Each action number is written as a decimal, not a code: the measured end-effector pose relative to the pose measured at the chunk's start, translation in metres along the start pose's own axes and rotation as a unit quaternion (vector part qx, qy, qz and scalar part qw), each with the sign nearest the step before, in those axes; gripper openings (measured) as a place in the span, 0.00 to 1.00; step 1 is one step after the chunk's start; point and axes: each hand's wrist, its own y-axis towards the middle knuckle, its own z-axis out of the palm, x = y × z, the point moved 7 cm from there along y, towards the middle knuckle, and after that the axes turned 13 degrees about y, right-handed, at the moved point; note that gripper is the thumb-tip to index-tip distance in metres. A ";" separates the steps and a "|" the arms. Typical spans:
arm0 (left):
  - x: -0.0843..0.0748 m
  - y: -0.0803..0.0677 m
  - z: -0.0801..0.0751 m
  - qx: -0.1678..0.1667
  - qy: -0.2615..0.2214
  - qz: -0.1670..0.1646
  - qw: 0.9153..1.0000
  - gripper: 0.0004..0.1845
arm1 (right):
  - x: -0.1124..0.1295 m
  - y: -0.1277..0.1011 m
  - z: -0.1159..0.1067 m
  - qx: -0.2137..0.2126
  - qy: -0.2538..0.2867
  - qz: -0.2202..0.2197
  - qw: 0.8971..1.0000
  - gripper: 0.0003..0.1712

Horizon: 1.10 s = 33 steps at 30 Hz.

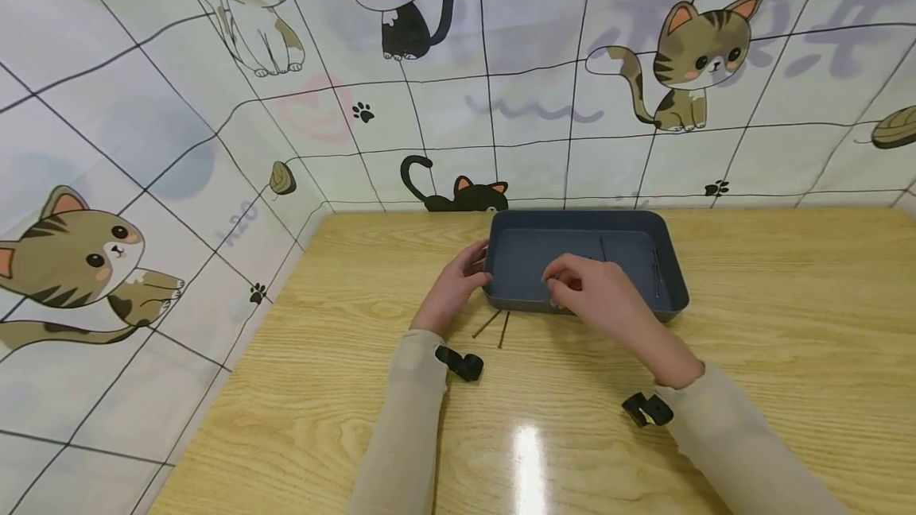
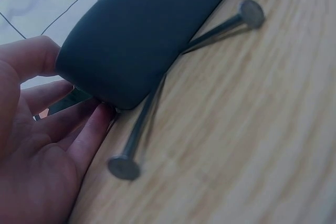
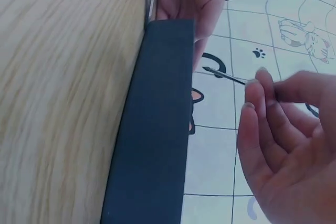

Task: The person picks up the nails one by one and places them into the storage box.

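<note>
Right there, the nail (image 3: 224,75) was pinched between the fingertips (image 3: 254,88) of your right hand (image 1: 599,292), thumb and fingers closed together on its shank, and it hung over the near wall of the dark tray (image 1: 520,225), just inside the rim. From the right wrist view its tip pointed across the tray toward your other hand; the head was hidden in your fingers. Your left hand (image 1: 458,280) sat at the tray's near-left corner, thumb over the rim and fingers (image 2: 86,129) lying fairly straight against the outer wall, touching it. Inside the tray, two more nails (image 1: 656,270) lay toward its right side. Just outside the tray's near wall, two loose nails (image 2: 137,135) lay on the wooden table (image 1: 787,356), splayed apart at the heads, their points running under the tray's corner beside your left hand. Nearer you than the tray, a black strap buckle (image 1: 461,362) showed at each wrist.
</note>
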 end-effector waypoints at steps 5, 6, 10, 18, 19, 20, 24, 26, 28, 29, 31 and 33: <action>0.000 0.001 -0.001 -0.004 -0.004 0.000 1.000 0.31 | -0.001 0.001 -0.008 -0.029 0.072 0.030 0.997 0.09; -0.001 0.001 -0.002 -0.004 -0.002 0.000 1.000 0.31 | -0.001 0.002 -0.009 -0.032 0.087 0.034 0.995 0.10; -0.004 0.000 -0.006 -0.004 0.010 0.000 1.000 0.31 | -0.005 0.005 -0.010 -0.044 0.129 0.037 0.990 0.12; -0.001 0.000 -0.003 0.002 0.014 -0.002 1.000 0.31 | -0.020 0.008 -0.011 -0.058 0.124 0.048 0.989 0.17; -0.001 0.001 -0.001 0.003 0.014 -0.002 1.000 0.31 | -0.023 0.008 -0.012 -0.062 0.122 0.048 0.989 0.17; -0.001 0.001 0.000 0.005 0.015 -0.001 1.000 0.31 | -0.024 0.008 -0.013 -0.066 0.120 0.045 0.990 0.18; -0.002 0.002 0.004 0.013 0.026 0.010 1.000 0.31 | -0.033 0.014 -0.014 -0.079 0.132 0.037 0.987 0.20; -0.002 0.001 0.004 0.013 0.033 0.015 0.999 0.31 | -0.038 0.017 -0.013 -0.082 0.135 0.040 0.987 0.21; -0.001 0.001 0.003 0.011 0.040 0.021 0.999 0.31 | -0.042 0.021 -0.012 -0.079 0.142 0.046 0.986 0.23; 0.000 0.001 0.002 0.009 0.040 0.021 0.999 0.31 | -0.043 0.022 -0.011 -0.078 0.148 0.047 0.985 0.24; 0.003 0.001 0.001 0.008 0.040 0.021 0.999 0.31 | -0.049 0.027 -0.009 -0.073 0.171 0.052 0.981 0.23; 0.009 0.003 -0.001 0.006 0.040 0.021 0.999 0.31 | -0.049 0.030 -0.008 -0.068 0.195 0.055 0.977 0.23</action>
